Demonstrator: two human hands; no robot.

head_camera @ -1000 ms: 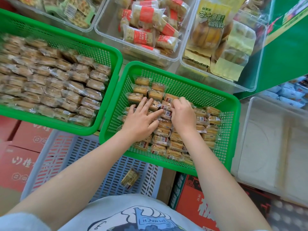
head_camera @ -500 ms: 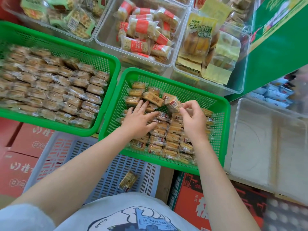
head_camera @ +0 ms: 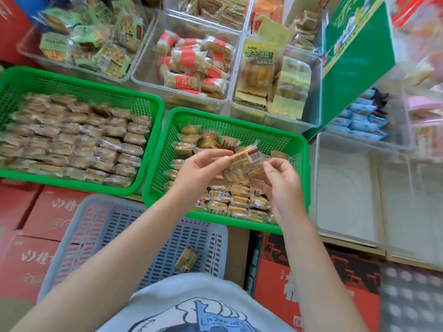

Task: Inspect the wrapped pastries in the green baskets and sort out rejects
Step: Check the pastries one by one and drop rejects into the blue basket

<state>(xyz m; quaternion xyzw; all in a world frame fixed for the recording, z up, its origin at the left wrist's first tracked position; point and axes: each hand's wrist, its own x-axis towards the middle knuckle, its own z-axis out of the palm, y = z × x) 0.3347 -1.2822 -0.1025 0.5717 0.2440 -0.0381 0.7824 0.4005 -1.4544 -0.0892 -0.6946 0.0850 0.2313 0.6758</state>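
Nearest: one wrapped pastry [head_camera: 185, 261] lay alone in the blue slotted crate [head_camera: 134, 240], probably the reject bin. Above the right green basket [head_camera: 297, 188], left hand [head_camera: 199, 172] and right hand [head_camera: 282, 182] pinched a barcoded pastry pack [head_camera: 244, 167], fingers clamped on its ends. Step: inspection. Next: judge pass/reject, then drop it accordingly. Left green basket [head_camera: 153, 149] sat full.

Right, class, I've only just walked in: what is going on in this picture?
A person holds one wrapped pastry up between the left hand and right hand, above the right green basket of pastries. The left green basket sits full beside it. A single pastry lies alone in the blue basket nearer the person.
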